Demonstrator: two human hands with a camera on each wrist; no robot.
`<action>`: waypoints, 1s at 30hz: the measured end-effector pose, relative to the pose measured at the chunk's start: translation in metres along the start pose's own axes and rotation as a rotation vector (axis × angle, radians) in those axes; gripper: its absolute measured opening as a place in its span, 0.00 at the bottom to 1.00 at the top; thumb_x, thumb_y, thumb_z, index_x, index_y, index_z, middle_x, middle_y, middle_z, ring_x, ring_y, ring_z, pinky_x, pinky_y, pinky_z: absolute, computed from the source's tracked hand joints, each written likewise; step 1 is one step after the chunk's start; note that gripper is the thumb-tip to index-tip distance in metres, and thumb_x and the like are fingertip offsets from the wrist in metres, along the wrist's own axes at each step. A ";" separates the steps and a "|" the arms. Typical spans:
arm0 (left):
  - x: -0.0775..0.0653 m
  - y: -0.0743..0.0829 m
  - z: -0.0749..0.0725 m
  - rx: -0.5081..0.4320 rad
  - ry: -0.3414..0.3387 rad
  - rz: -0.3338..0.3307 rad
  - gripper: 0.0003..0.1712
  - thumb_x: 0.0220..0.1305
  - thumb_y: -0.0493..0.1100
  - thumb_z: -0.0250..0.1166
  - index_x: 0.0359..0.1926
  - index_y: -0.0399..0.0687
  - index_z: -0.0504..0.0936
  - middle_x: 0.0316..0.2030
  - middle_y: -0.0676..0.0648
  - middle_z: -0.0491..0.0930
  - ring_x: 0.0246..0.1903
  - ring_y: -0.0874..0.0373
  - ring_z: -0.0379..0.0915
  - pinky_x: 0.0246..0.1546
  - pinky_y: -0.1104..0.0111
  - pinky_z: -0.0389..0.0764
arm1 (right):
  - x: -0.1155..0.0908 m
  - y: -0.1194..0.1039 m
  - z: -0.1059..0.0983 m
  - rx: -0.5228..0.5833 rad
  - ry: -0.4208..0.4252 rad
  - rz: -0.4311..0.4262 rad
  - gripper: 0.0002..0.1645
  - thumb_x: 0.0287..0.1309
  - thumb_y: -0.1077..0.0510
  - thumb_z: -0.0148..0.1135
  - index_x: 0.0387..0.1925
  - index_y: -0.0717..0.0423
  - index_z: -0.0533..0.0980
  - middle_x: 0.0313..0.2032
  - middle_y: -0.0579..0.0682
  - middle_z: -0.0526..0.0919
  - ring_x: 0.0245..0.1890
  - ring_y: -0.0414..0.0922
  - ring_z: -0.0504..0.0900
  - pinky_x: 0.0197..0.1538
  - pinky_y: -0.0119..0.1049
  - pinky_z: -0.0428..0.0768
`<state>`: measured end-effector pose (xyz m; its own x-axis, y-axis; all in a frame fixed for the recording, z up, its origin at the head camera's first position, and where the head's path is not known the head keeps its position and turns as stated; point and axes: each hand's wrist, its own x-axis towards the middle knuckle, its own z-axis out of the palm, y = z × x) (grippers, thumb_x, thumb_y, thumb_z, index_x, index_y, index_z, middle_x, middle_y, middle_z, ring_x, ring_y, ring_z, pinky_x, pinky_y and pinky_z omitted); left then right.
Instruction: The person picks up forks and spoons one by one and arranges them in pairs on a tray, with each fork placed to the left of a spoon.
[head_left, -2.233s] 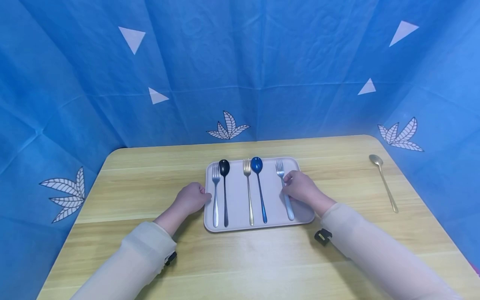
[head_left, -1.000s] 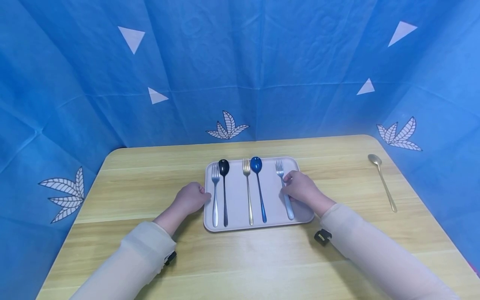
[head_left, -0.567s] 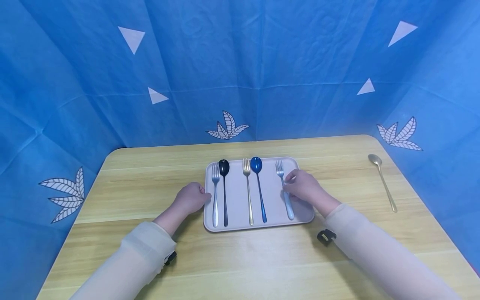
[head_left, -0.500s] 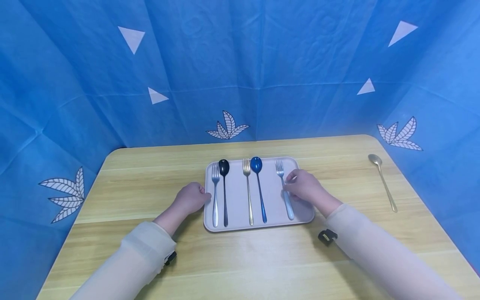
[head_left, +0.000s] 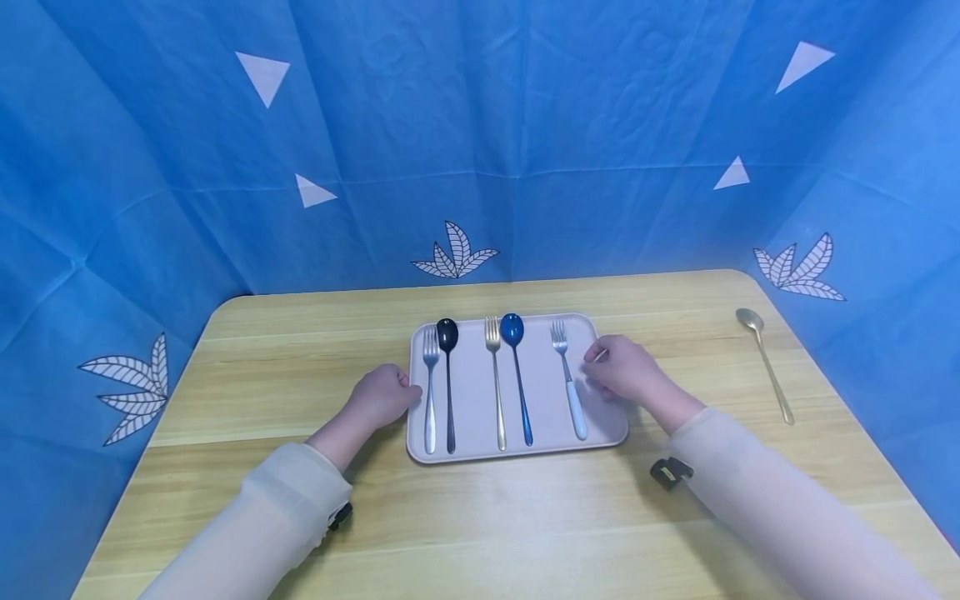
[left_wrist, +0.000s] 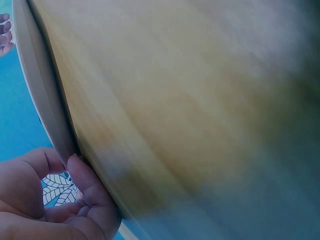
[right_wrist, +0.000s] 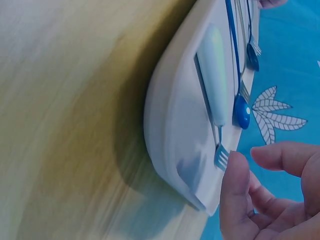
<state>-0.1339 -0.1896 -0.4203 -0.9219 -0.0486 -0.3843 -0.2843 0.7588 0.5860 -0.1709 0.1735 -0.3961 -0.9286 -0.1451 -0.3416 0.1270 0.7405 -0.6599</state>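
A pale pinkish tray (head_left: 542,400) lies on the table. My left hand (head_left: 382,396) pinches its left rim between thumb and finger, as the left wrist view shows at the tray's edge (left_wrist: 47,85). Over the tray's right side is my right hand (head_left: 624,367), holding nothing, with a gap between thumb and index finger in the right wrist view. Left of it on the tray lies a fork with a pale blue handle (head_left: 575,408). Further left lie a blue spoon (head_left: 513,331), a gold fork (head_left: 497,367), a black spoon (head_left: 447,335) and a silver fork (head_left: 431,358).
A gold-coloured long spoon (head_left: 767,362) lies by itself near the right edge of the wooden table (head_left: 525,525). Blue cloth (head_left: 585,108) with white triangles and leaf prints hangs behind and at both sides.
My right hand has let go of the pale-handled fork and moved a little to the right; the fork stays on the tray. The left hand and the tray hold still.
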 end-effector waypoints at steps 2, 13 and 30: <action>0.000 0.000 0.000 0.002 0.001 0.000 0.14 0.64 0.44 0.59 0.24 0.44 0.70 0.21 0.47 0.70 0.20 0.55 0.67 0.22 0.67 0.68 | -0.001 0.000 -0.003 0.013 -0.001 0.004 0.17 0.65 0.58 0.61 0.48 0.67 0.75 0.37 0.59 0.82 0.28 0.49 0.83 0.33 0.41 0.85; 0.001 -0.002 0.000 -0.003 -0.001 0.011 0.15 0.63 0.44 0.60 0.21 0.45 0.69 0.19 0.48 0.68 0.19 0.56 0.65 0.21 0.67 0.67 | -0.007 0.009 -0.022 -0.001 0.019 0.013 0.17 0.65 0.58 0.60 0.49 0.68 0.74 0.38 0.60 0.82 0.28 0.48 0.83 0.36 0.44 0.84; 0.002 -0.001 0.000 -0.004 0.000 -0.004 0.15 0.64 0.44 0.60 0.22 0.45 0.69 0.20 0.48 0.68 0.19 0.56 0.65 0.22 0.67 0.67 | -0.008 0.041 -0.047 -0.033 0.021 0.022 0.21 0.66 0.54 0.59 0.50 0.69 0.73 0.30 0.59 0.83 0.27 0.50 0.84 0.40 0.44 0.81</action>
<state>-0.1353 -0.1903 -0.4215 -0.9209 -0.0514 -0.3865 -0.2887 0.7561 0.5873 -0.1744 0.2358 -0.3888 -0.9330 -0.1146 -0.3412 0.1364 0.7646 -0.6299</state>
